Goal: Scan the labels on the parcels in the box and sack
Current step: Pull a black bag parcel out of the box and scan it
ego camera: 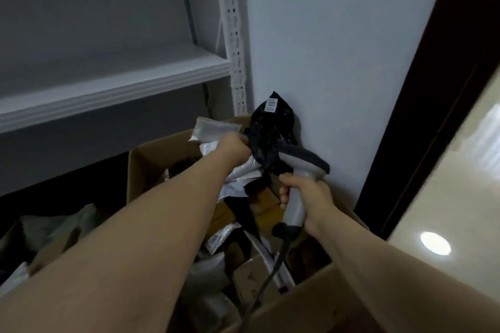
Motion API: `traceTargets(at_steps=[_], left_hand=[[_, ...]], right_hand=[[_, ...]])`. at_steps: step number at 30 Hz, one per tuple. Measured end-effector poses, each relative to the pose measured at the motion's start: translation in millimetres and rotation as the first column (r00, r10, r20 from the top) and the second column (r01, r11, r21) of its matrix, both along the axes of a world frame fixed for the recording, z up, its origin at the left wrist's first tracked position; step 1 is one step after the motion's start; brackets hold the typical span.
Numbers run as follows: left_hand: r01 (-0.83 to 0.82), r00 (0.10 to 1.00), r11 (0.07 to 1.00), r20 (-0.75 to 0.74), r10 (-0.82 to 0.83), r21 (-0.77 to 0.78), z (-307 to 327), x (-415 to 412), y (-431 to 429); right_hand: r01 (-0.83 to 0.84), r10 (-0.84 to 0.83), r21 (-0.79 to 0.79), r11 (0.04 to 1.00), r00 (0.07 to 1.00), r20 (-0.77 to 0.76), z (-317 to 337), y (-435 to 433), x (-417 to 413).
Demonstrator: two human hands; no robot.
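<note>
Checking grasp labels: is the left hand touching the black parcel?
Touching. The head view shows the left hand gripping the black parcel at its bunched middle, with no gap between them, holding it up over the box.

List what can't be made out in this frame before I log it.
Head view only:
- Label text on the black parcel: too small, blurred.
- Scanner nose: hidden behind that parcel.
- Left hand: fingertips buried in the parcel's folds.
- Box contents: largely covered by both forearms.

One scanner [300, 170], one box [151, 167], several parcels [270, 127].
</note>
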State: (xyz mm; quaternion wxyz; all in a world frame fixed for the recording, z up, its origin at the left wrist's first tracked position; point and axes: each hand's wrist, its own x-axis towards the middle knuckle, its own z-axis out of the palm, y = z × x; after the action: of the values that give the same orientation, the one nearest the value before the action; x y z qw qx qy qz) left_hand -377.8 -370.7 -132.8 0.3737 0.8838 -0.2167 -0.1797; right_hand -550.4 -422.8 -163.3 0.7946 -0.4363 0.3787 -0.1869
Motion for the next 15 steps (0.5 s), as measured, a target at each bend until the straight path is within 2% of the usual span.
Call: traceTargets(at_steps=[2, 6, 9, 11, 15], left_hand=[[0.076, 0.994, 0.997, 0.073, -0.078, 0.027, 2.7, 6.3, -42.8], [-0.003, 0.969, 1.0, 0.246, 0.004, -0.005, -0.2, 53.7, -119.1], [-0.025, 0.96, 1.0, 0.28, 0.02, 0.013, -9.1, 84.8, -158.5], [-0.002, 0.956, 0.995, 0.291, -0.026, 0.097, -18.3, 96.5, -172.1], [0.145, 0.937, 0.942, 0.264, -0.229, 0.303, -40.4, 115.3, -181.8]], right_hand=[[0.022, -0.023, 0.042, 0.999, 1.0, 0.013, -18.6, -27.6, 9.4], [0.036, -0.037, 0.078, 0.996, 0.999, 0.013, -46.1, -65.5, 33.2], [-0.048, 0.043, 0.108, 0.993, 0.998, 0.05, -55.9, -80.0, 48.1], [-0.105, 0.097, 0.125, 0.987, 0.993, 0.065, -62.0, -87.5, 55.8], [-0.149, 0.141, 0.145, 0.978, 0.988, 0.064, -70.8, -97.4, 66.6]])
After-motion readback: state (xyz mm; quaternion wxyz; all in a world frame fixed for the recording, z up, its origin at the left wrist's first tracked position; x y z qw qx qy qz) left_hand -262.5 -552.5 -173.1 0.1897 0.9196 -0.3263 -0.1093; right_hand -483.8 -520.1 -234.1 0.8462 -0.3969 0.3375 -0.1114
